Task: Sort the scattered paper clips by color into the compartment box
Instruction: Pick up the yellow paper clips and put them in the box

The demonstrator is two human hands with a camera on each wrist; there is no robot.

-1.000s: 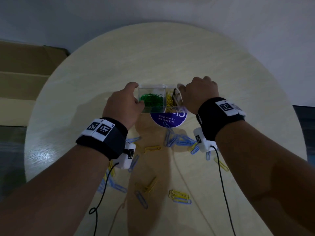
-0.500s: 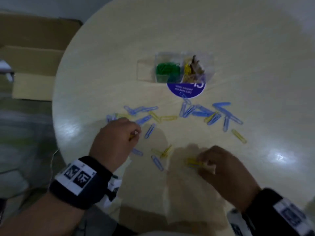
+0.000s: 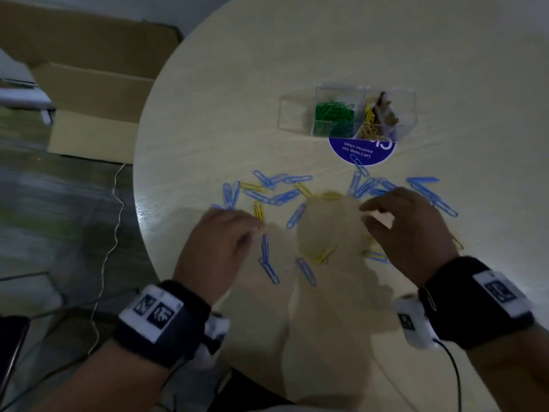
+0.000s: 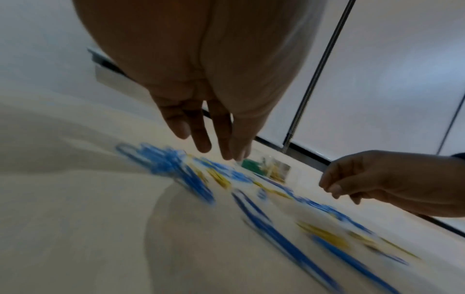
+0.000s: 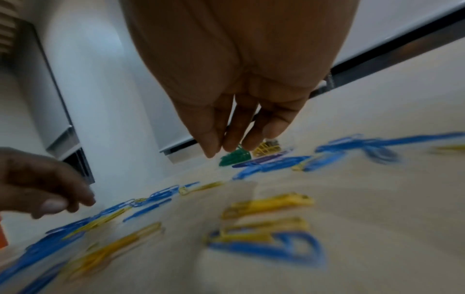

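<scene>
Both hands hang just over the table with loose fingers, holding nothing: the left hand (image 3: 219, 245) at 8 o'clock, the right hand (image 3: 410, 233) at 4 o'clock. Blue and yellow paper clips (image 3: 292, 217) lie between and around them, and the compartment box (image 3: 297, 114) sits at 12 o'clock. I think it works best to pick one color, pinch one clip at a time, and drop it with its own color.

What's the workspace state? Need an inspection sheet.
Surface: round pale table.
Job's things: clear compartment box, green clips and yellow clips inside, leftmost compartment looks empty; blue clips and yellow ones scattered.
Clutter: blue round sticker partly under box.
Grips: left hand, right hand above clips, holding nothing visible.
Cables: wrist-camera wire; floor cable.
Surroundings: cardboard box.
</scene>
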